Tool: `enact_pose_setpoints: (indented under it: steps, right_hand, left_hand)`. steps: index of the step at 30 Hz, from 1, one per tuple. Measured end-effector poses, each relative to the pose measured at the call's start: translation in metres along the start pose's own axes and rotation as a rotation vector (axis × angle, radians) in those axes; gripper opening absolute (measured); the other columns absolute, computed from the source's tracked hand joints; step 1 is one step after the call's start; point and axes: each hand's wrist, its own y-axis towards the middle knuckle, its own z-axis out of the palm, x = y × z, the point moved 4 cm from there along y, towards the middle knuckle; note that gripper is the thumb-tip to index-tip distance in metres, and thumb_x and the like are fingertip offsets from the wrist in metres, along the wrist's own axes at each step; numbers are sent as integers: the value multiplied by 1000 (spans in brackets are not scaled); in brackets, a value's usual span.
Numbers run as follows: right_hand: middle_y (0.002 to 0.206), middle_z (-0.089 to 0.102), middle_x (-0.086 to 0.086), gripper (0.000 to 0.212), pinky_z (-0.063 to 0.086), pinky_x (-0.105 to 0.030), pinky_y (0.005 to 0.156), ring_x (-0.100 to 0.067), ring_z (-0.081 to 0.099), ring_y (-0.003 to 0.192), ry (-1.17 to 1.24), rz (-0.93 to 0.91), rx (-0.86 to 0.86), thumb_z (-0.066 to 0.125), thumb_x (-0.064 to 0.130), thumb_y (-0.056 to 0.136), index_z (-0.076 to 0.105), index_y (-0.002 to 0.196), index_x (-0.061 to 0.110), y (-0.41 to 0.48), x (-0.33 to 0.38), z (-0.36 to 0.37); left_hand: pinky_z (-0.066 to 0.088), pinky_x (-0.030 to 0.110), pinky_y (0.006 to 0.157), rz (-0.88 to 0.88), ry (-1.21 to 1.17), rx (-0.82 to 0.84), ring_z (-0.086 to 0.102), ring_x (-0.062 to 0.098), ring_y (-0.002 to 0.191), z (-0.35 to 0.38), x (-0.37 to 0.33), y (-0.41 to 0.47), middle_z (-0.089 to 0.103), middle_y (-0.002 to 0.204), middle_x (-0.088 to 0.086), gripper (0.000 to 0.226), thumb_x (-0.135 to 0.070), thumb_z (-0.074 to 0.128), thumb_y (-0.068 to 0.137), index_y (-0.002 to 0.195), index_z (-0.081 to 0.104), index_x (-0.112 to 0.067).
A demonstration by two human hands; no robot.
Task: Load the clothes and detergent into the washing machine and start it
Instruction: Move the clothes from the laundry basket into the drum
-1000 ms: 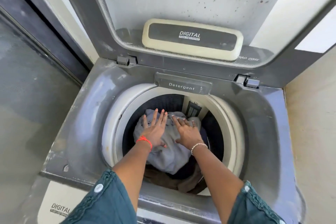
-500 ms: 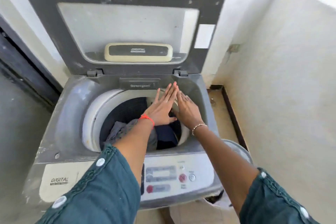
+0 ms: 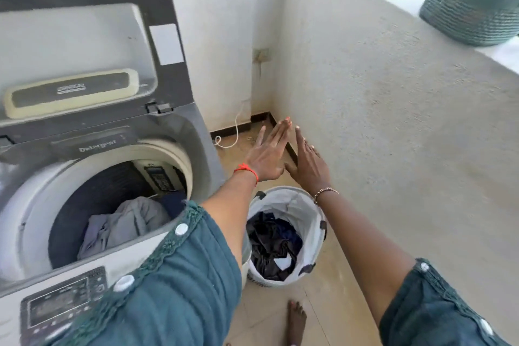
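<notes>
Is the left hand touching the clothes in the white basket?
Apart. Head view: the left hand hovers open over the floor, clear of the dark clothes down in the white basket.

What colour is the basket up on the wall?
The basket is teal, a blue-green weave, in the head view.
</notes>
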Motion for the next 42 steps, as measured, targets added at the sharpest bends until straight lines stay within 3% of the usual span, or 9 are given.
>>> enact_pose_setpoints:
  steps: [6, 11, 14, 17, 20, 24, 34, 39, 42]
  right_hand:
    - [156, 20, -9, 96, 24, -33, 115, -22, 24, 142, -11, 34, 151, 61, 32, 86, -9, 148, 12, 5, -99, 58]
    - [158, 8, -5, 93, 13, -30, 117, -19, 12, 145, 29, 19, 347, 55, 37, 89, -13, 147, 13, -7, -167, 173]
    - [158, 1, -3, 94, 5, -28, 117, -16, 6, 146, 75, 1, 423, 54, 36, 90, -20, 143, 15, -25, -195, 245]
    - [158, 3, -2, 100, 7, -30, 118, -18, 9, 146, 131, 28, 472, 59, 33, 87, -26, 137, 17, -41, -223, 320]
    - [157, 10, -4, 106, 11, -30, 118, -19, 17, 144, 142, 71, 541, 65, 34, 82, -24, 137, 19, -58, -250, 388]
    - [158, 5, -4, 113, 4, -29, 118, -16, 5, 146, 98, 61, 616, 66, 37, 81, -33, 133, 21, -73, -278, 459]
    - [159, 0, -6, 122, 4, -37, 118, -18, 2, 146, 60, 35, 673, 74, 42, 74, -21, 146, 16, -48, -293, 569]
    - [159, -1, -4, 138, -4, -48, 116, -26, -7, 146, -13, -2, 809, 77, 58, 59, -26, 143, 19, -52, -283, 601]
    - [158, -3, -7, 140, 8, -56, 113, -35, 10, 143, -142, -67, 781, 75, 64, 56, -26, 143, 23, -52, -277, 604]
  left_hand:
    - [-8, 46, 116, -85, -35, 143, -26, 13, 137, 110, -25, 45, -26, 153, 3, 101, -25, 57, 85, 142, -23, -7]
    - [-3, 47, 119, -185, 27, 342, -18, 20, 144, 240, -22, 42, -26, 153, 5, 95, -26, 50, 86, 144, -22, -6]
    - [-11, 48, 115, -232, 30, 439, -21, 21, 142, 321, -15, 26, -34, 146, 3, 99, -31, 53, 84, 141, -25, -7]
    - [-4, 49, 115, -298, 23, 448, -16, 24, 143, 401, -7, 10, -31, 147, 6, 105, -32, 62, 79, 142, -19, -8]
    - [-10, 53, 113, -354, 8, 610, -23, 28, 142, 479, -7, -8, -32, 150, 6, 111, -36, 63, 82, 142, -26, -10]
    - [-16, 58, 108, -354, 60, 655, -24, 29, 142, 557, 2, -20, -27, 154, 9, 119, -36, 70, 76, 145, -23, -9]
    - [-23, 58, 102, -251, 278, 608, -18, 35, 143, 641, 66, 3, -18, 156, 12, 121, -56, 65, 73, 146, -19, -8]
    - [-19, 58, 107, -255, 316, 776, -13, 46, 141, 663, 78, -5, -11, 157, 18, 120, -78, 48, 71, 148, -12, -8]
    - [-13, 59, 109, -272, 293, 840, -6, 49, 141, 672, 80, -8, -13, 156, 19, 122, -77, 51, 70, 147, -16, -9]
